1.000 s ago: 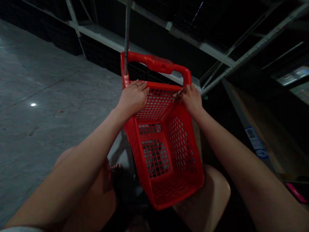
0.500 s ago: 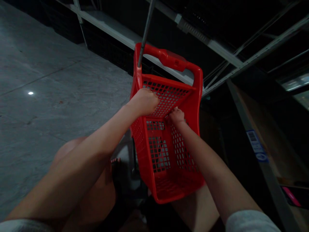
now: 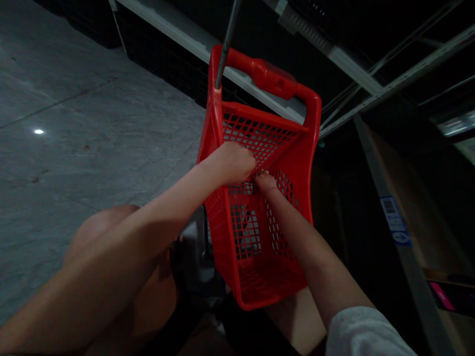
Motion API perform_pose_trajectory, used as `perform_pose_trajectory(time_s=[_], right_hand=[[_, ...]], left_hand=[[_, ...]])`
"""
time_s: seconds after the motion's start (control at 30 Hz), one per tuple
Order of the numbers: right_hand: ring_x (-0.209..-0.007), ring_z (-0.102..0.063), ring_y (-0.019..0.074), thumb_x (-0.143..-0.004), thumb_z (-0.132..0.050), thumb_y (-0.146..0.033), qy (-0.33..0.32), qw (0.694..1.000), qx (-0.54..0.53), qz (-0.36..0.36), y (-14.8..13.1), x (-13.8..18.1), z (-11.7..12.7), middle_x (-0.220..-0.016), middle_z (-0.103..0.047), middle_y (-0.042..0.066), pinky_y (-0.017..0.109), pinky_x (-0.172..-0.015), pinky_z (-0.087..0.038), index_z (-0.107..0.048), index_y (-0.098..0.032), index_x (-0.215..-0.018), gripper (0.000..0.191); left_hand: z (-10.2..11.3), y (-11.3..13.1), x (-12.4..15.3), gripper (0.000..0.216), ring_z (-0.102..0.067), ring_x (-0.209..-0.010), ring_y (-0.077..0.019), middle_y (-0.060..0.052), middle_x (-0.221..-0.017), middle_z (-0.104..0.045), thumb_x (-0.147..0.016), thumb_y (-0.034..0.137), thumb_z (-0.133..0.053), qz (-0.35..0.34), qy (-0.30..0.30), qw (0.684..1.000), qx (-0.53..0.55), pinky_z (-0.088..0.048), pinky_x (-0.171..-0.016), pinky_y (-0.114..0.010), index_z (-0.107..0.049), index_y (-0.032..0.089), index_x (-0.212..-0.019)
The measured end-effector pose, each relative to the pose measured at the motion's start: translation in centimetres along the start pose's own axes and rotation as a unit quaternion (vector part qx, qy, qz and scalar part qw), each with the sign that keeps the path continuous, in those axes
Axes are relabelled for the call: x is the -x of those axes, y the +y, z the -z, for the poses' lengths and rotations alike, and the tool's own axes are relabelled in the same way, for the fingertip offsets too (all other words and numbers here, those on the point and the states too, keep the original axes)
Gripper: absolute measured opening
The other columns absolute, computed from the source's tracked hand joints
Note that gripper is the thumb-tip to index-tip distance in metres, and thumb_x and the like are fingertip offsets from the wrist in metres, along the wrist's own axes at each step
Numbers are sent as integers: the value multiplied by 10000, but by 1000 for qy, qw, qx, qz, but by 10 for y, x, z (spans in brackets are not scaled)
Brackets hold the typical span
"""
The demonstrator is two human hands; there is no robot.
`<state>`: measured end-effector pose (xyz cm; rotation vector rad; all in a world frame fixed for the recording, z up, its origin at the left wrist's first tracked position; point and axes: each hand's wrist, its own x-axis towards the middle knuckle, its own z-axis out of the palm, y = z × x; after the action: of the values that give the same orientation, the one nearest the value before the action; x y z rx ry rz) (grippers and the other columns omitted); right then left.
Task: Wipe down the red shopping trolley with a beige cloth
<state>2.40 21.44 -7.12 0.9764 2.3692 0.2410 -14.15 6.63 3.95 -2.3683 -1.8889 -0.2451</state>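
A red plastic shopping cart (image 3: 313,143), its sides pierced with holes, stands between my knees, open end towards me. My left hand (image 3: 238,162) is curled closed in front of the perforated panel (image 3: 269,133) below the handle; its fingertips are hidden. Just right of it and slightly lower, my right hand (image 3: 266,181) reaches inside the cart near that panel's lower edge. Its fingers are bent together, and whatever they grip is too dark and small to make out. The two hands are close to each other.
A metal pole (image 3: 227,44) rises from the cart's left rear corner. Behind runs a white shelf edge (image 3: 174,27) above dark crates (image 3: 163,62). To the right, a dark shelf bears a blue and white label (image 3: 395,220). Grey floor (image 3: 74,163) extends left.
My left hand has shifted right and slightly down. My right hand has moved a little left and down, bringing the hands closer together. The camera view has shifted slightly.
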Motion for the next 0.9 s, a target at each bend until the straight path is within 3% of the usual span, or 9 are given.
perform_pose_trajectory(time_s=[0.13,0.3,0.37,0.5,0.6,0.67,0.73,0.83,0.9], right_hand=[[-1312,-546,350,-1014,-436,-124,60,998,30,-19,46,3,52,-1250,-673,266,430,-991,-544,-741,-61,-1134,333],[-1288,-525,354,-1031,-421,-185,184,980,61,-42,85,26,86,-1273,-647,256,477,-977,-540,-750,-42,-1092,363],[-1282,-539,341,-1030,-432,-191,158,985,56,-35,77,36,76,-1368,-601,250,452,-970,-546,-733,-65,-1158,351],[-1306,-562,319,-988,-451,-115,9,999,37,36,26,53,23,-1415,-601,247,390,-965,-553,-725,-91,-1217,358],[-1187,-647,287,-945,-468,-53,-37,996,35,68,-8,63,-11,-1224,-712,245,359,-928,-555,-769,-76,-1098,338],[-1066,-690,268,-931,-513,-62,-54,995,36,78,-12,67,-14,-1105,-752,222,354,-890,-559,-782,-84,-1048,293],[-1080,-683,274,-933,-547,-94,-48,995,41,80,2,68,4,-1112,-752,212,367,-898,-555,-779,-95,-1056,262],[-1288,-569,335,-960,-514,-104,2,996,60,62,47,66,59,-1209,-710,251,437,-993,-512,-741,-51,-1131,289],[-1337,-514,350,-992,-488,-124,105,991,87,14,79,64,97,-1272,-670,269,448,-1013,-483,-700,-3,-1191,315]], left_hand=[[-4,12,4,303,-748,-884,-237,-110,-939,-808,-922,134,-519,-27,-32,999,5,-534,-797,-346,-808,182,-998],[-6,11,4,310,-747,-908,-288,-132,-923,-805,-905,118,-522,17,-25,998,50,-543,-862,-421,-823,183,-942],[-6,11,4,313,-744,-926,-288,-134,-934,-804,-907,115,-518,19,-26,998,51,-539,-865,-418,-822,178,-950],[-7,12,4,276,-737,-897,-249,-97,-897,-805,-912,145,-548,29,-23,998,48,-529,-851,-371,-816,213,-911],[-7,13,3,265,-738,-892,-261,-111,-893,-803,-916,157,-558,38,-24,997,56,-526,-843,-377,-818,207,-894],[-6,13,2,274,-740,-902,-275,-126,-909,-802,-919,157,-549,34,-33,998,42,-528,-836,-387,-821,193,-926],[-6,12,3,293,-740,-902,-271,-121,-917,-804,-923,153,-533,24,-44,999,13,-530,-828,-381,-819,195,-965],[-8,12,3,305,-736,-881,-256,-105,-909,-805,-919,141,-526,20,-42,999,-4,-529,-824,-369,-818,210,-974],[-9,11,3,296,-733,-864,-253,-100,-889,-802,-907,134,-538,27,-34,999,6,-526,-825,-368,-819,214,-948]])
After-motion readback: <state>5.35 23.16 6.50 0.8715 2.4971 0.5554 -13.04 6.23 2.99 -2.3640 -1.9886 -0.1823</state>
